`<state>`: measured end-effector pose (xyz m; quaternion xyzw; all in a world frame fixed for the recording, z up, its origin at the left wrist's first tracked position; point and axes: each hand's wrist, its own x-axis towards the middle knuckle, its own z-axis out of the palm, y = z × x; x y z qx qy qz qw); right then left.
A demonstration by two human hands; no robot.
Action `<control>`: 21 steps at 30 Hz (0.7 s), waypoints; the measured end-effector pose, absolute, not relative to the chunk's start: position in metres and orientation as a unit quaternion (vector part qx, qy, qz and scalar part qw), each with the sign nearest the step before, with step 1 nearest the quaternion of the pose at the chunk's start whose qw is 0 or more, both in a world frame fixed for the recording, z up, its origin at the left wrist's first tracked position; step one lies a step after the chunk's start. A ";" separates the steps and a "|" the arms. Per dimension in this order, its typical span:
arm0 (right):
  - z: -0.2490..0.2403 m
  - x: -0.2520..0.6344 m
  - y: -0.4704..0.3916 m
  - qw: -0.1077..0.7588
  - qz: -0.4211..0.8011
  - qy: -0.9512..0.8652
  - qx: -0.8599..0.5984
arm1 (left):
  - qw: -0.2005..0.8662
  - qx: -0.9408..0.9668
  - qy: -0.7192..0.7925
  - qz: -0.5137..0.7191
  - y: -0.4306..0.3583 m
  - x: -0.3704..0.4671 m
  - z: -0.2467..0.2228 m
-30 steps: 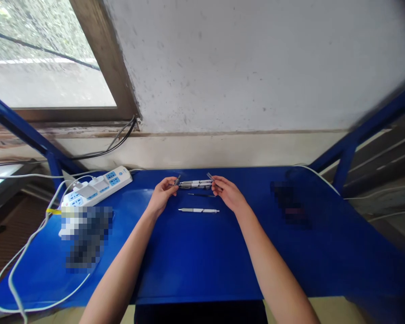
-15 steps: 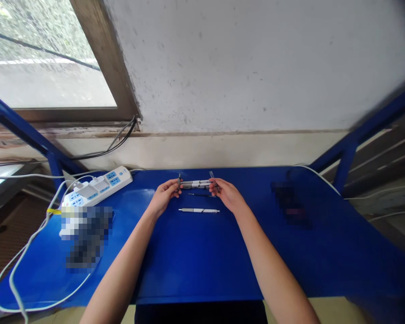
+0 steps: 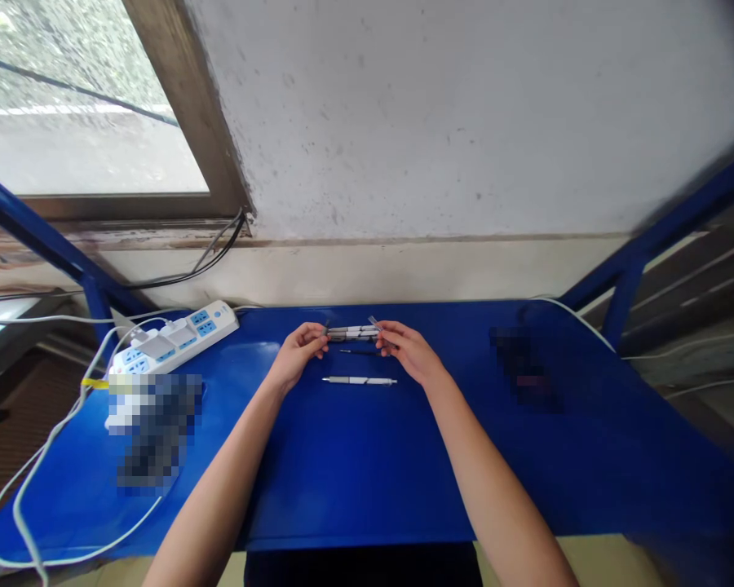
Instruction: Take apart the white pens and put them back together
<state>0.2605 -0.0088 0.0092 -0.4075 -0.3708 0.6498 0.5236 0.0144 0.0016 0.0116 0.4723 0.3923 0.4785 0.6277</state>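
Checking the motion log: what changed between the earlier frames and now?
The left hand has shifted slightly right, the right hand slightly left, narrowing their gap. The slim clear piece in the right hand leans further left than a moment ago; the small dark grey piece in the left hand shows less. Nothing visibly taken or released. Unchanged: nearest white-and-grey pen, thin black stick, white-and-grey pens behind.

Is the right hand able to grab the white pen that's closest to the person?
Probably yes: the white pen lies near the right hand on the blue table, and nothing covers it. But that hand seems to pinch a small see-through piece, so it might need to put that down first.
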 end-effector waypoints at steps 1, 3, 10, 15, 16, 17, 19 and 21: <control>0.009 0.261 -0.009 0.523 0.648 -0.374 -0.407 | 0.625 0.474 0.393 0.481 0.002 0.015 0.011; 0.009 0.260 -0.009 0.523 0.646 -0.378 -0.407 | 0.620 0.478 0.395 0.480 0.002 0.015 0.011; 0.010 0.259 -0.009 0.519 0.643 -0.381 -0.414 | 0.625 0.493 0.391 0.463 0.001 0.012 0.014; 0.010 0.260 -0.009 0.525 0.641 -0.385 -0.407 | 0.635 0.489 0.384 0.458 0.000 0.014 0.015; 0.009 0.260 -0.009 0.526 0.642 -0.384 -0.405 | 0.634 0.489 0.382 0.461 0.000 0.014 0.015; 0.009 0.261 -0.009 0.528 0.642 -0.382 -0.404 | 0.631 0.490 0.381 0.466 0.000 0.015 0.014; 0.008 0.263 -0.008 0.538 0.636 -0.372 -0.409 | 0.622 0.493 0.376 0.478 0.000 0.015 0.014; 0.008 0.265 -0.006 0.556 0.619 -0.356 -0.425 | 0.613 0.495 0.373 0.491 0.000 0.015 0.014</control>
